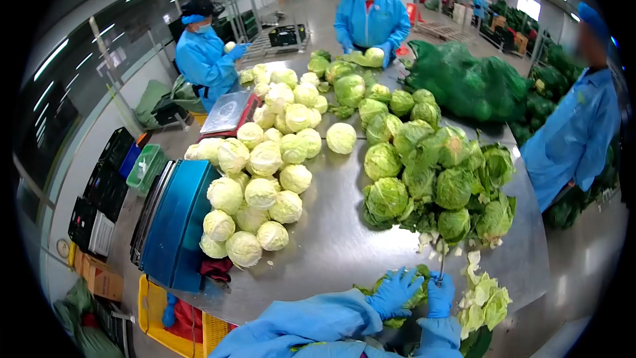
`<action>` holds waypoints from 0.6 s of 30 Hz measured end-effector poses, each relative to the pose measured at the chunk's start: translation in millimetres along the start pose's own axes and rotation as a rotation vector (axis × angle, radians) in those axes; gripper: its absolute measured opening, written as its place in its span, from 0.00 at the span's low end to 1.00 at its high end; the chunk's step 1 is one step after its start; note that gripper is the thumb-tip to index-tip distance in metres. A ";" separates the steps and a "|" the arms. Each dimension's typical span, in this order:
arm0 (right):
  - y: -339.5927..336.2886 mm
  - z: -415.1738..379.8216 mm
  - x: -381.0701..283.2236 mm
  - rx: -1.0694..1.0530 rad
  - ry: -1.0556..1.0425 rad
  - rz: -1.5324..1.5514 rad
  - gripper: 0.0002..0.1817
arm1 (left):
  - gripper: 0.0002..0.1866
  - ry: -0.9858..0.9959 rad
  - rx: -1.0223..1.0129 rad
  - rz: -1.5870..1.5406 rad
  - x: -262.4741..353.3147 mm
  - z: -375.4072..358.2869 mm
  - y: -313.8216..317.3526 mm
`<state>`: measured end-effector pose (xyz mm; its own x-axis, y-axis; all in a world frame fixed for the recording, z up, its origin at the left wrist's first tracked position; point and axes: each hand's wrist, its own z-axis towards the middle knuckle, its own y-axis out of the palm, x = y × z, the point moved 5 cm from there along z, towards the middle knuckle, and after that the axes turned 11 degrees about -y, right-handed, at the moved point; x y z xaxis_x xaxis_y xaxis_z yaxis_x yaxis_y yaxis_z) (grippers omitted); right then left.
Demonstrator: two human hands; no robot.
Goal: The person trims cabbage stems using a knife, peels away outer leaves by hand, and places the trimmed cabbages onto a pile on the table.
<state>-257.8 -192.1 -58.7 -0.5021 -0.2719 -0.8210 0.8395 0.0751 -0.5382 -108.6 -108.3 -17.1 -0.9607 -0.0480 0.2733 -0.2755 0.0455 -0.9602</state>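
My left hand (pixel 395 293), in a blue glove, grips a green cabbage (pixel 419 297) at the near edge of the table, its fingers spread over the leaves. The cabbage is partly hidden by both hands. In my right hand (pixel 440 296), also gloved, is a knife (pixel 442 260) whose thin blade points up and away. Cut-off leaves (pixel 485 298) lie in a heap just right of this hand. Beyond the knife rises a pile of untrimmed green cabbages (pixel 454 189). Pale, stripped cabbages (pixel 262 192) are piled further left.
On the metal table (pixel 324 225) stand a scale (pixel 228 111), a blue bin (pixel 177 225) and a green net sack (pixel 464 79). A yellow crate (pixel 154 311) is below the left edge. Co-workers in blue stand at the far side (pixel 371 20), left (pixel 204 53) and right (pixel 573 132).
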 end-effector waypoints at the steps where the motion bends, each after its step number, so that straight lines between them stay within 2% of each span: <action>1: -5.7 -2.5 35.2 0.074 -0.023 -0.069 0.08 | 0.47 0.022 -0.096 -0.012 -3.3 -5.1 -11.9; 2: -12.4 -13.7 66.8 0.152 -0.032 -0.148 0.08 | 0.48 0.031 -0.078 -0.069 -13.5 -11.1 -13.9; 3: -21.2 -24.2 88.5 0.139 0.059 -0.192 0.08 | 0.49 0.053 -0.078 -0.135 -23.9 -16.9 -7.1; 4: -35.7 -34.4 102.5 0.124 0.170 -0.247 0.09 | 0.47 -0.031 -0.011 -0.279 -35.3 -20.3 -22.6; 5: -43.6 -50.6 118.5 0.130 0.173 -0.180 0.10 | 0.45 -0.136 -0.020 -0.301 -42.9 -24.8 -28.9; 6: -48.2 -56.7 110.0 0.046 0.167 -0.343 0.10 | 0.45 -0.273 -0.144 -0.422 -56.1 -24.3 -24.6; 7: -52.8 -71.7 113.3 0.163 -0.021 -0.398 0.10 | 0.46 -0.434 -0.139 -0.379 -65.3 -26.5 -23.1; 9: -68.2 -84.8 111.2 0.208 0.171 -0.268 0.09 | 0.44 -0.243 0.250 -0.328 -71.4 -29.1 -20.9; 10: -71.3 -89.5 117.7 0.220 0.199 -0.182 0.13 | 0.45 -0.202 0.206 -0.352 -67.4 -28.2 -14.5; 11: -79.3 -83.3 91.2 0.178 0.167 -0.249 0.20 | 0.46 -0.164 0.174 -0.365 -65.4 -25.6 -11.6; 13: -86.0 -70.8 48.1 0.225 0.125 -0.242 0.26 | 0.48 -0.117 0.070 -0.361 -54.2 -16.6 -19.2; 14: -82.2 -67.9 32.9 0.242 0.099 -0.234 0.28 | 0.48 -0.154 0.004 -0.307 -46.0 -13.0 -24.9; 16: -54.6 -71.2 22.2 0.113 0.224 0.040 0.34 | 0.49 -0.219 -0.113 -0.199 -33.4 -6.0 -28.8; 18: -23.3 -75.0 4.3 -0.061 0.391 0.290 0.41 | 0.49 -0.228 -0.096 -0.235 -32.1 -0.4 -22.4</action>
<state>-295.1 -123.1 -64.0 -0.2998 0.1480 -0.9424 0.9483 0.1537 -0.2776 -71.6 -107.4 -4.3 -0.8414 -0.2899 0.4560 -0.5005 0.1000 -0.8600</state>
